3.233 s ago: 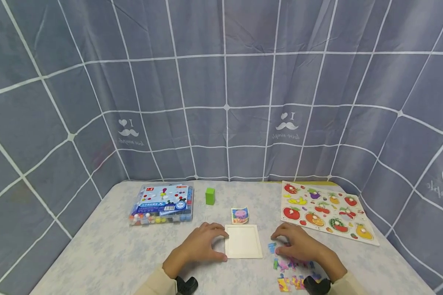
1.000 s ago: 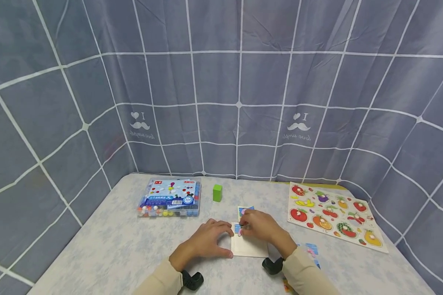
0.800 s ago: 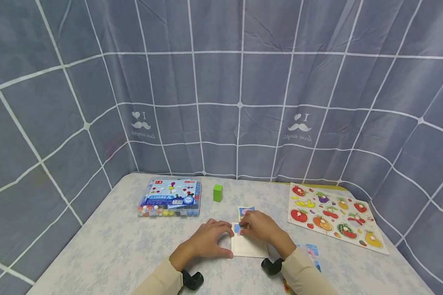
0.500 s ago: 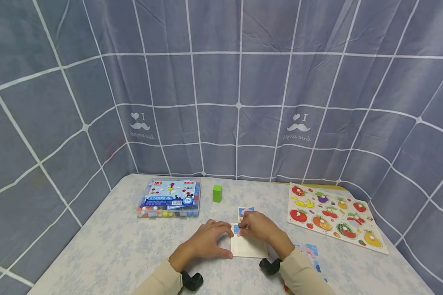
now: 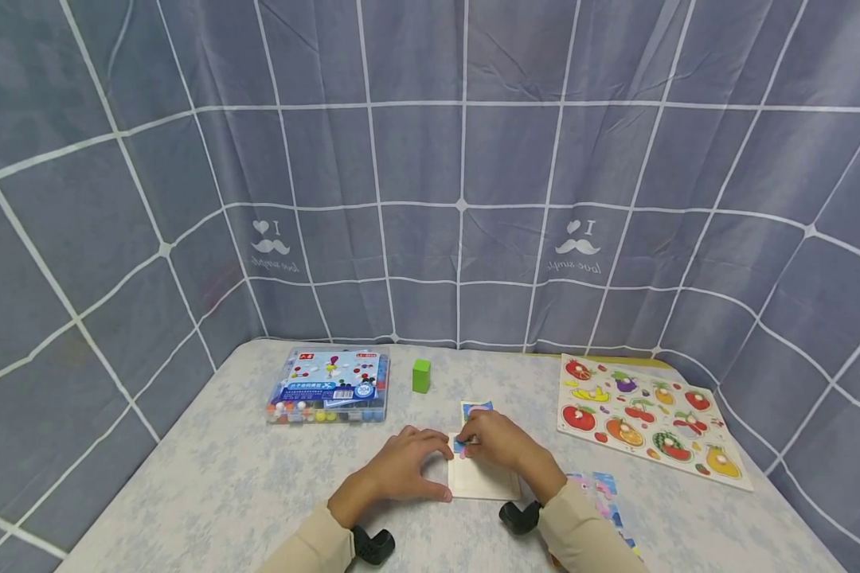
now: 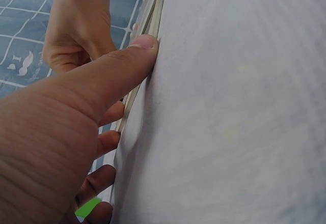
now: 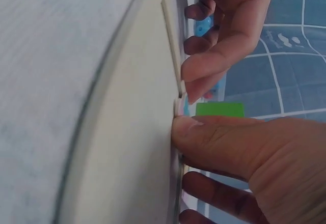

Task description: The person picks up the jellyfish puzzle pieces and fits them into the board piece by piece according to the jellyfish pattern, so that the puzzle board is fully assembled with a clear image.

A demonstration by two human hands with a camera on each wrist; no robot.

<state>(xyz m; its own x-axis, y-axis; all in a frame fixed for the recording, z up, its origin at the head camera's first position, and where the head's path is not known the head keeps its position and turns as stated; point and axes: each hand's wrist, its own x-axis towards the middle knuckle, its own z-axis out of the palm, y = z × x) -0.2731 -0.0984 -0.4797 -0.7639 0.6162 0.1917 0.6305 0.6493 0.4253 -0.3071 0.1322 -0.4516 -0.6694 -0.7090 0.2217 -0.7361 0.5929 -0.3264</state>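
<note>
Now pinching blue piece [image 5: 459,448] at far-left corner of tray [image 5: 483,483] with right hand [image 5: 500,442], moved over from loose pieces [image 5: 605,483] | still touching tray's left edge with spread thumb and fingers of left hand [image 5: 404,468].

Soft, even light fills your head view, leaving only a faint shadow beneath your left hand [image 5: 401,469]; the curtain [image 5: 416,159] looks stretched toward the edges. Your left wrist view shows the surface [image 6: 229,107] pale and washed out, with grey shade beside that hand. In your right wrist view, the board [image 7: 127,107] blurs nearest the camera.
</note>
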